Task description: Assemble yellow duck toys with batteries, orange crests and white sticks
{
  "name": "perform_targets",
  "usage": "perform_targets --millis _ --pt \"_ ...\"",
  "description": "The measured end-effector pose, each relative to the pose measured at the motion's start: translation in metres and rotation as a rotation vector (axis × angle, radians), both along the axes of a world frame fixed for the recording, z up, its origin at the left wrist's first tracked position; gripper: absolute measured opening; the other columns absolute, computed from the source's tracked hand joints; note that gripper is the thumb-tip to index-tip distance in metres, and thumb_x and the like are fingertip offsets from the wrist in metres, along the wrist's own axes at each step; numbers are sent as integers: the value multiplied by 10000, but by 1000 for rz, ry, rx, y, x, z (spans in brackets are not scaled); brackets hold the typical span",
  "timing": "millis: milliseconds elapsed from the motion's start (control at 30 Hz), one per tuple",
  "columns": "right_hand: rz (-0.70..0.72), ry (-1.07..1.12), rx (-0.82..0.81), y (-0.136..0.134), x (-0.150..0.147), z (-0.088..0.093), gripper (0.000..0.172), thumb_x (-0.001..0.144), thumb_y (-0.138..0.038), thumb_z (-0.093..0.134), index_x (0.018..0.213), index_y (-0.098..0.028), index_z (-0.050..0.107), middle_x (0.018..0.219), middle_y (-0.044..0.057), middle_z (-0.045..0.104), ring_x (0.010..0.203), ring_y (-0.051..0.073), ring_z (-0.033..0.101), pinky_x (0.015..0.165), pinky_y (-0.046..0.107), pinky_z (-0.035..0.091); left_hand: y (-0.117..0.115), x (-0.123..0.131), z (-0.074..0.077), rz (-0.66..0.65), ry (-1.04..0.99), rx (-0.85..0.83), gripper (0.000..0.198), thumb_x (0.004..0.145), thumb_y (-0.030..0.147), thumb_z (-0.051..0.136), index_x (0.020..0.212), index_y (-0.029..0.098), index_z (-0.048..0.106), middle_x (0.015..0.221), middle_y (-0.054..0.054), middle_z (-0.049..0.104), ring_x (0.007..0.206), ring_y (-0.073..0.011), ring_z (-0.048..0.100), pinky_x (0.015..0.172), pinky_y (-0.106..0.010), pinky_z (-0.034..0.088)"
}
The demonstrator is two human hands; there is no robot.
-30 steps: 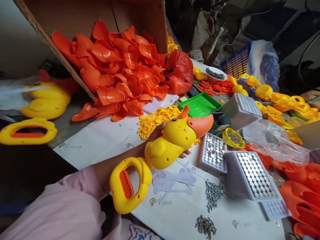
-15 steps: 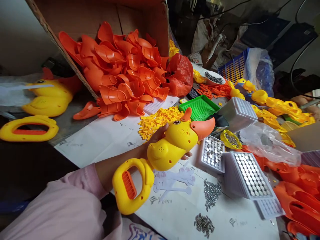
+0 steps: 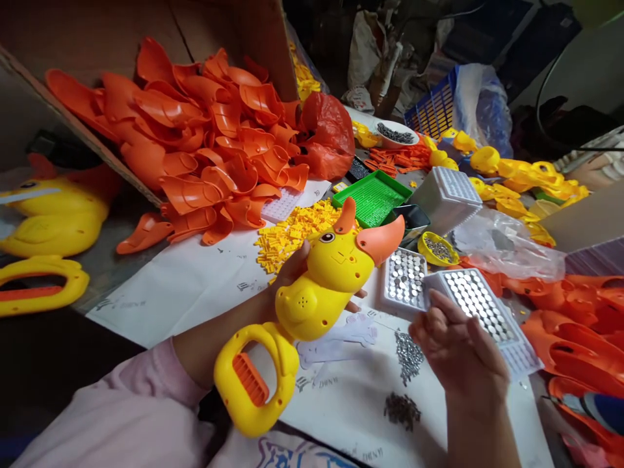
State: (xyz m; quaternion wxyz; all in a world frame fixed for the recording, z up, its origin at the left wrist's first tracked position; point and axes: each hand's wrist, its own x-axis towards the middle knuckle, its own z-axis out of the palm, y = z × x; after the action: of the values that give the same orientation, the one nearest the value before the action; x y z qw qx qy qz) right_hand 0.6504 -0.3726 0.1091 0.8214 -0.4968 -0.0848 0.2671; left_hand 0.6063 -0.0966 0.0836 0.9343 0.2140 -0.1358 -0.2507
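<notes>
A yellow toy duck with an orange beak, an orange crest and a looped handle lies tilted in my left hand. That hand grips it from behind, and the duck's body covers most of the fingers. Small screw holes show along its yellow shell. Over the right part of the table is my right hand, its fingers loosely bent and the thumb apart, with nothing visible in it. It is close to a tray of silver button cells and a pile of silver screws. A darker screw pile lies nearer me.
A cardboard box spills orange shell parts at left. Yellow small parts, a green tray and a yellow bowl of screws stand behind the duck. Another duck is far left. A blue object shows lower right.
My right hand has come into view from the right, over the table. A blue object now appears at the lower right. The duck stays in my left hand, and the view has shifted slightly.
</notes>
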Motion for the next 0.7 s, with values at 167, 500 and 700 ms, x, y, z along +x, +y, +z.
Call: perform_targets --millis 167,500,700 --pt "-71 157 99 12 -5 -10 350 782 -423 726 1064 -215 722 712 12 580 650 152 566 565 275 512 -1 -3 3 52 29 -22 789 822 704 437 1297 80 532 1167 -206 664 1001 -319 681 715 -337 576" --pt "-81 115 121 11 -4 -12 174 749 -268 799 886 -230 698 707 -12 634 638 129 598 597 250 515 -3 7 6 173 103 15 735 827 651 496 1293 83 515 1145 -191 679 1044 -307 667 896 -430 533" --pt "-31 56 134 20 -6 -16 112 800 -202 718 805 -223 608 745 -8 656 638 128 605 580 234 482 -1 1 10 171 153 145 891 830 665 460 1464 74 251 1094 -203 695 926 -297 706 788 -366 558"
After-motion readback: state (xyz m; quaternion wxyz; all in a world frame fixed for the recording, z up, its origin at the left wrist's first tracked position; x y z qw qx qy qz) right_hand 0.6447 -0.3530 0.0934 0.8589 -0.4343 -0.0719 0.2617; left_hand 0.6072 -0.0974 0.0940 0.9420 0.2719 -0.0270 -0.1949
